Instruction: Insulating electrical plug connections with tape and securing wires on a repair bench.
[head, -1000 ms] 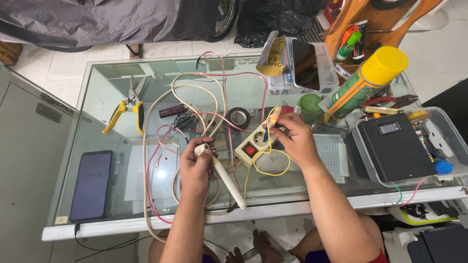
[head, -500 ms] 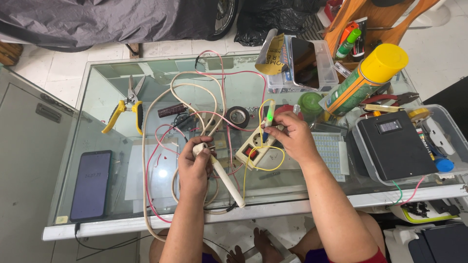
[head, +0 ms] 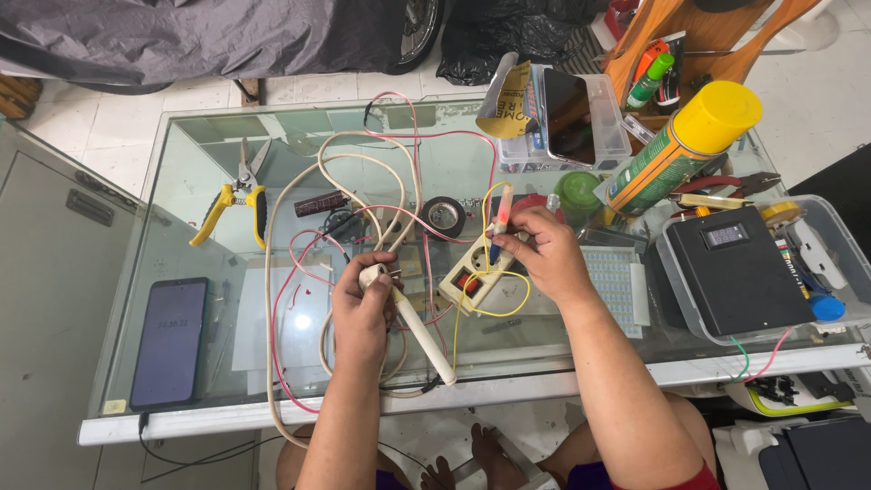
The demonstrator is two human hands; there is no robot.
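Note:
My left hand [head: 361,310] grips a cream power plug [head: 374,273], whose thick cream cable [head: 290,195] loops over the glass tabletop [head: 181,181]. A cream sleeve [head: 425,336] slants from that hand toward the table's front edge. My right hand [head: 537,256] holds a translucent tester pen [head: 499,210] upright, its tip down in a cream socket block [head: 470,275] with a red part inside. Thin yellow wire [head: 497,310] and pink wire [head: 299,249] curl around the block.
Yellow-handled pliers [head: 227,201] lie at the left, a dark phone [head: 170,340] near the front left corner. A tape roll [head: 444,215], a green spray can with yellow cap [head: 680,150], a clear box [head: 562,118] and a black device in a tray [head: 735,268] crowd the right side.
My right hand has tipped the tester pen upright and pressed its tip into the socket block, which has shifted slightly. My left hand has kept its hold on the plug.

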